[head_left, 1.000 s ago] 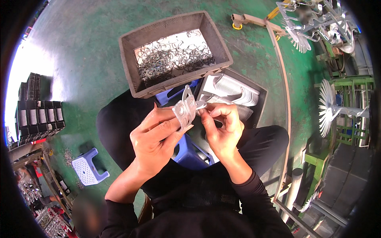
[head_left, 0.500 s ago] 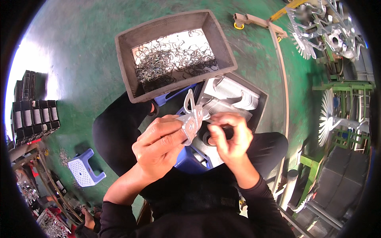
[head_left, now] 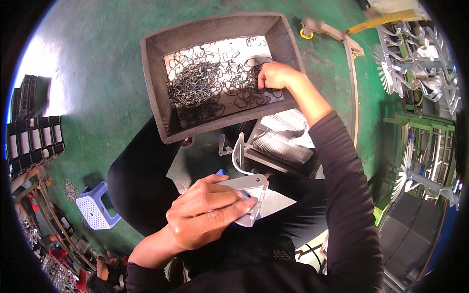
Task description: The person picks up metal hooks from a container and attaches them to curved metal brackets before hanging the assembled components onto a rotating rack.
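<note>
My left hand [head_left: 202,211] grips a silvery bent metal bracket [head_left: 255,183] in front of my lap. The bracket has a small hole near its top and a curved arm that reaches up and away. Inside the large grey bin [head_left: 155,105], my right hand [head_left: 277,76] is down at the right side, fingers closed at the bent wire clips [head_left: 195,84]. Whatever sits between those fingertips is hidden. The clips lie heaped at the bin's left and scattered over a white sheet.
A dark tray of stacked curved metal parts [head_left: 283,146] sits under my right forearm. A blue-and-white stool [head_left: 96,207] stands on the green floor at left, below black crates [head_left: 36,141]. Racks with hanging metal parts [head_left: 413,73] line the right.
My right hand has left the bracket and moved forward into the bin. My left hand has lowered and turned the bracket, still gripping it.
</note>
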{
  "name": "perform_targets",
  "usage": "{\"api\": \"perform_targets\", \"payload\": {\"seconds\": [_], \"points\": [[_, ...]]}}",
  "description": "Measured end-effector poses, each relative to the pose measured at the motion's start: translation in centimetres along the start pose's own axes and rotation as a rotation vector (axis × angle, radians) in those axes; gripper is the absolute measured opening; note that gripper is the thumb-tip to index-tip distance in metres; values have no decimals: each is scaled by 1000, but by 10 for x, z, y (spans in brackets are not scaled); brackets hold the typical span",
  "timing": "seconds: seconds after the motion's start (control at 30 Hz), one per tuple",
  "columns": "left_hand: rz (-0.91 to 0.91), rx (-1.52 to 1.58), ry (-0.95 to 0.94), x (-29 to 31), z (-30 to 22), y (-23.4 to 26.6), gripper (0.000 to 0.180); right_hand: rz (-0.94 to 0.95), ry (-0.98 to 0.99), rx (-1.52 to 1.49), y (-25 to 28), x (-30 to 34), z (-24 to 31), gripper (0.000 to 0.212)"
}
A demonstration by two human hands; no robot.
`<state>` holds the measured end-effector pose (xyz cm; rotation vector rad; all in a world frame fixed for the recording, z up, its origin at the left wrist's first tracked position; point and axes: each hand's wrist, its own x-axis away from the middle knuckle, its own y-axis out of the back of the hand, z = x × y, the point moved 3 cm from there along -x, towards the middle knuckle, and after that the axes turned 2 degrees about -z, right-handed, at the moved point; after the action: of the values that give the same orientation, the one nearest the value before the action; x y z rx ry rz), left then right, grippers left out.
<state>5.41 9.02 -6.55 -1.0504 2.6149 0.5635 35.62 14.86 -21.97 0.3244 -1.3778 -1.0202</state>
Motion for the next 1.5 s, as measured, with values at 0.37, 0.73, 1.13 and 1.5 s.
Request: {"api": "perform_targets", "payload": {"seconds": [0.37,0.73,1.13,1.5], "points": [[21,-1,58,1,6,3,37,-492,132,22,30,-44,-9,34],[31,-15,80,-1,7,2,34,-351,7,253,41,-30,6,40],[35,-21,108,-1,8,1,34,-249,-89,220,39,-48,0,35],[25,-35,87,-1,8,1,33,-458,109,48,49,-45,-10,32]]}}
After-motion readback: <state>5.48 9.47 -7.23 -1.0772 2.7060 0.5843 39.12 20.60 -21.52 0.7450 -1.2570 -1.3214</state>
